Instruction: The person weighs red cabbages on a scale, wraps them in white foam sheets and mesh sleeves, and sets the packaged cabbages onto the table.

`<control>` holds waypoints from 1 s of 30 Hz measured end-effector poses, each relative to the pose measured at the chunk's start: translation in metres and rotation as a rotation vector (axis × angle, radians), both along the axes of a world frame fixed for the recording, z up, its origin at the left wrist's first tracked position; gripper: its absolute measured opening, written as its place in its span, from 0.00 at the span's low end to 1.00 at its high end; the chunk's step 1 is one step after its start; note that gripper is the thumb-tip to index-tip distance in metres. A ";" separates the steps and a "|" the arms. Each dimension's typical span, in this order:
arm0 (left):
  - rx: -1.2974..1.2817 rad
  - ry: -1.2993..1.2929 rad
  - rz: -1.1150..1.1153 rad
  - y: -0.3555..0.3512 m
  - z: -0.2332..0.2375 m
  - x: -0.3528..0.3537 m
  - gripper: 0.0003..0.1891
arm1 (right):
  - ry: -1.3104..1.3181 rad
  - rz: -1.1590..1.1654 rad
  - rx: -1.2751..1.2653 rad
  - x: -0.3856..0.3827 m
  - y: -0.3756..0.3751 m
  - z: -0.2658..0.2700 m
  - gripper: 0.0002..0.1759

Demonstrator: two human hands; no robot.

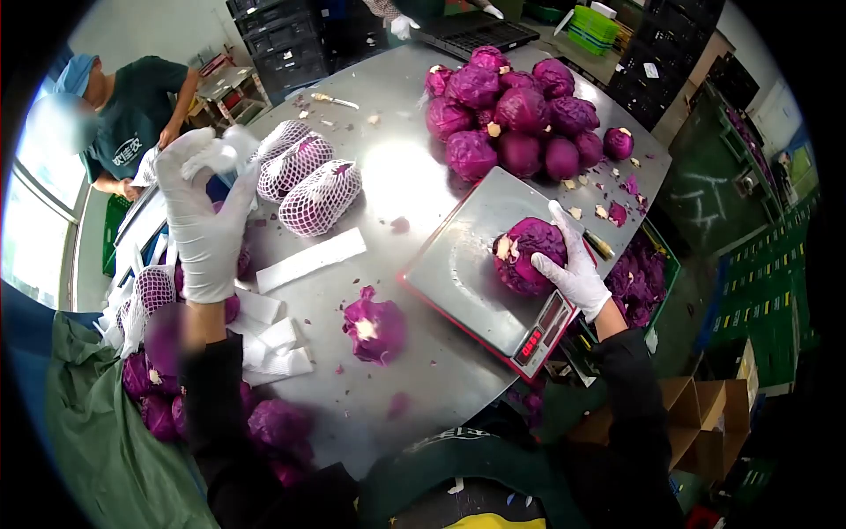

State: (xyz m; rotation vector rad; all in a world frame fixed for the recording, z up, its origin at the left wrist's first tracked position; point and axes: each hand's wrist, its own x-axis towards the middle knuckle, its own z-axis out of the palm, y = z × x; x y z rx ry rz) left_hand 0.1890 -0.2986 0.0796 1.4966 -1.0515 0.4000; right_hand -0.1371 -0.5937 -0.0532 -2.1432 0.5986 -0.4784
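Observation:
My right hand [577,275], in a white glove, grips a red cabbage [531,256] that rests on the steel pan of a digital scale [449,251]. The scale's red display [530,342] is lit. My left hand [207,216], gloved too, is raised at the left side of the table, fingers curved and apart from the thumb; no held thing is plain there. Beside it lie several cabbages in white foam nets [319,198]. A loose red cabbage [374,328] sits between my arms, its pale stem end showing.
A heap of red cabbages [520,110] covers the far part of the steel table [397,115]. Knives [335,101] and leaf scraps lie about. Foam sleeves [273,344] are at left, a crate of purple leaves [639,282] at right. A person [132,123] works at left, another's gloved hand [404,26] shows beyond.

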 end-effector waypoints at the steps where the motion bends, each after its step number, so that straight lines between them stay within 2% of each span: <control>1: -0.012 -0.076 0.023 -0.010 0.000 -0.006 0.30 | -0.009 0.014 -0.014 -0.003 -0.005 -0.005 0.50; 2: 0.009 -0.109 0.131 -0.017 0.003 -0.014 0.27 | -0.017 0.029 -0.028 -0.006 -0.013 -0.012 0.48; 3: -0.062 -0.016 0.022 -0.026 0.011 -0.027 0.26 | -0.025 0.040 -0.040 -0.009 -0.018 -0.015 0.46; 4: -0.132 0.079 -0.088 -0.036 0.021 -0.042 0.25 | -0.177 0.011 0.187 -0.008 -0.013 -0.010 0.38; 5: -0.202 0.174 -0.198 -0.047 0.028 -0.056 0.23 | -0.254 -0.057 0.020 -0.010 -0.022 -0.017 0.32; 6: -0.259 0.317 -0.317 -0.056 0.030 -0.067 0.21 | -0.313 -0.090 0.097 -0.006 -0.024 -0.004 0.30; 8: -0.090 0.490 -0.338 -0.078 0.029 -0.098 0.14 | -0.382 -0.105 0.210 0.006 -0.014 0.037 0.27; 9: -0.113 0.711 -0.565 -0.096 0.016 -0.105 0.13 | -0.392 -0.086 0.246 0.014 -0.007 0.056 0.25; 10: -0.077 0.862 -0.603 -0.112 0.000 -0.117 0.13 | -0.491 0.016 0.388 0.026 0.003 0.067 0.24; 11: 0.040 0.787 -0.623 -0.127 -0.014 -0.126 0.16 | -0.588 0.118 0.532 0.038 0.015 0.075 0.23; 13: 0.172 0.665 -0.500 -0.161 -0.046 -0.152 0.13 | -0.734 0.221 0.732 0.057 0.040 0.088 0.22; 14: 0.164 0.467 -0.377 -0.167 -0.054 -0.152 0.12 | -0.660 0.208 0.941 0.058 0.041 0.089 0.20; 15: 0.154 0.267 -0.254 -0.172 -0.060 -0.153 0.11 | -0.684 0.094 0.930 0.066 0.041 0.085 0.16; 16: 0.142 0.063 -0.136 -0.175 -0.065 -0.154 0.11 | -0.690 0.080 0.932 0.066 0.041 0.079 0.14; 18: 0.155 0.037 -0.166 -0.176 -0.072 -0.151 0.10 | -0.645 0.021 0.956 0.062 0.044 0.080 0.10; 19: 0.165 0.027 -0.180 -0.175 -0.075 -0.152 0.09 | -0.625 0.042 0.836 0.062 0.042 0.072 0.11; 20: 0.030 0.357 -0.386 -0.177 -0.080 -0.155 0.10 | -0.563 0.031 0.711 0.060 0.042 0.072 0.10; 21: 0.049 0.585 -0.391 -0.174 -0.074 -0.158 0.11 | -0.502 0.022 0.588 0.060 0.044 0.073 0.10; 23: 0.085 1.036 -0.392 -0.166 -0.054 -0.162 0.12 | -0.604 0.026 0.645 0.058 0.048 0.076 0.10; 25: 0.081 1.090 -0.455 -0.179 -0.082 -0.138 0.15 | -0.661 -0.016 0.679 0.052 0.057 0.089 0.10; 26: 0.107 1.149 -0.526 -0.181 -0.095 -0.126 0.15 | -0.576 -0.075 0.549 0.051 0.048 0.078 0.10; 27: 0.134 1.205 -0.596 -0.185 -0.110 -0.115 0.15 | -0.596 -0.030 0.607 0.052 0.048 0.076 0.10; 29: 0.183 0.896 -0.413 -0.195 -0.127 -0.108 0.14 | -0.636 0.073 0.720 0.052 0.056 0.073 0.12; 30: 0.104 0.955 -0.431 -0.190 -0.115 -0.125 0.13 | -0.720 0.000 0.760 0.055 0.065 0.073 0.15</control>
